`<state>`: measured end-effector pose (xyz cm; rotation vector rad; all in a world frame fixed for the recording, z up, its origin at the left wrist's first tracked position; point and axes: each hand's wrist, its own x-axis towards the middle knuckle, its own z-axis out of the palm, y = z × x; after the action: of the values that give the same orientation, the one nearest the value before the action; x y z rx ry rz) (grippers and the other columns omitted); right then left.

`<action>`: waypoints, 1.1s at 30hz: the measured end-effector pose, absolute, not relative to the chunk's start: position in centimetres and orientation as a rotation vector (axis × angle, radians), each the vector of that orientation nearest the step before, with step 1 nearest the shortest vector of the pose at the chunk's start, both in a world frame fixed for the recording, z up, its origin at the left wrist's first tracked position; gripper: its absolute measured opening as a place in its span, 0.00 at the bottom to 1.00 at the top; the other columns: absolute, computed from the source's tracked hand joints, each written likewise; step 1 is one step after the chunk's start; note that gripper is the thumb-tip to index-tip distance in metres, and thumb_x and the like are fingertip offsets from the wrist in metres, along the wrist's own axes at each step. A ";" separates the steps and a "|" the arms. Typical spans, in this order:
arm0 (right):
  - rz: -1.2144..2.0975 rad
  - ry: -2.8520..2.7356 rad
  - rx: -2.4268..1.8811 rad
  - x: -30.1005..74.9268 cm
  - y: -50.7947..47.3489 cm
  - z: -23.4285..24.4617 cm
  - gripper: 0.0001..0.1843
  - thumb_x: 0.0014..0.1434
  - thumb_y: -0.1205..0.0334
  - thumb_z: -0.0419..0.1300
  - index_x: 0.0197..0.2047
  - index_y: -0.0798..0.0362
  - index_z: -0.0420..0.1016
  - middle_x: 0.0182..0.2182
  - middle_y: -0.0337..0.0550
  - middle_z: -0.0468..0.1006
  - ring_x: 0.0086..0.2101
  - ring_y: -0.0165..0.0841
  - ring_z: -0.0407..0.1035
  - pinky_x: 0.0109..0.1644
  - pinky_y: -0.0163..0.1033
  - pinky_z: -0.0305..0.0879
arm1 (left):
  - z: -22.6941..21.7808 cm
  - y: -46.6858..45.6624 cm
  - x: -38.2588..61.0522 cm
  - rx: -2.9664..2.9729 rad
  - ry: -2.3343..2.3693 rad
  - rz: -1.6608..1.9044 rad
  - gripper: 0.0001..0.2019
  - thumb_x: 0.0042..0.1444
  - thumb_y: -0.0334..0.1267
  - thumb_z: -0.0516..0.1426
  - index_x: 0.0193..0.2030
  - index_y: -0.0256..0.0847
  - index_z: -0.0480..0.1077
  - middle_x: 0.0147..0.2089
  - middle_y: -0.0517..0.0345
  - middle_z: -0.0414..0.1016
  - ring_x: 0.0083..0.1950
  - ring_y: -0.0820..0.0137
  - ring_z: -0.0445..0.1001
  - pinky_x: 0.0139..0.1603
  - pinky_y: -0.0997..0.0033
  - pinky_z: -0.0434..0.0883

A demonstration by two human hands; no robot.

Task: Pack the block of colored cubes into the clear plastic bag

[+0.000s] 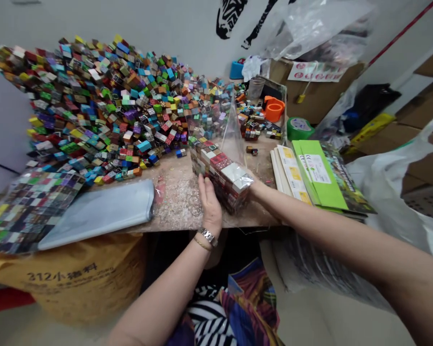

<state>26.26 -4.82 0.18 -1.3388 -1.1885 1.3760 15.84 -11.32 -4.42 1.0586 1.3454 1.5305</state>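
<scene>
A clear plastic bag (pixel 220 166) packed with small coloured cubes stands on the worn table (pixel 180 204) in front of me. Its open top rises into a point. My left hand (pixel 210 204) presses flat against the bag's near left side, a watch on the wrist. My right hand (pixel 254 188) is mostly hidden behind the bag's right end and holds it there. A huge heap of loose coloured cubes (pixel 101 101) covers the table's left and back.
A stack of flat clear bags (pixel 101 211) and a filled cube sheet (pixel 25 211) lie at the left. Green and white printed cards (pixel 317 178) lie at the right. Orange tape dispenser (pixel 274 109), green tape roll (pixel 299 128) and cardboard boxes (pixel 321 91) stand behind.
</scene>
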 end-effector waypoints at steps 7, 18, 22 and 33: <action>1.288 -1.085 -1.523 31.5 -8.5 2.7 0.04 0.56 0.64 0.58 0.34 0.55 0.69 0.29 0.36 0.71 0.30 0.26 0.67 0.34 0.32 0.66 | -3.4 -15.0 12.4 1.678 1.348 1.441 0.20 0.63 0.50 0.54 0.58 0.42 0.65 0.62 0.46 0.65 0.65 0.61 0.63 0.66 0.56 0.61; 0.832 -1.677 -1.708 30.6 -18.9 0.7 0.09 0.59 0.58 0.53 0.34 0.52 0.71 0.30 0.42 0.75 0.33 0.34 0.69 0.39 0.39 0.66 | -3.6 -16.3 12.6 2.097 1.260 1.125 0.09 0.63 0.43 0.55 0.34 0.41 0.68 0.33 0.59 0.69 0.36 0.69 0.68 0.38 0.70 0.66; 0.253 -1.844 -1.773 31.6 -21.9 1.0 0.11 0.64 0.58 0.52 0.44 0.53 0.72 0.42 0.48 0.76 0.44 0.39 0.69 0.50 0.44 0.65 | -3.5 -15.9 12.2 2.082 1.196 1.149 0.08 0.64 0.40 0.54 0.34 0.41 0.68 0.32 0.59 0.70 0.35 0.70 0.69 0.37 0.71 0.66; -0.240 -2.049 -2.466 37.0 -20.9 2.8 0.14 0.57 0.53 0.62 0.41 0.55 0.72 0.42 0.51 0.74 0.44 0.44 0.68 0.40 0.42 0.62 | -4.0 -15.6 11.4 2.042 1.148 1.136 0.09 0.64 0.38 0.53 0.34 0.41 0.70 0.33 0.58 0.72 0.36 0.70 0.70 0.39 0.70 0.67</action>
<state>37.03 -20.90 2.83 -2.4656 -2.0494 -0.2404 11.42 -15.59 -3.99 2.0417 1.1481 1.1356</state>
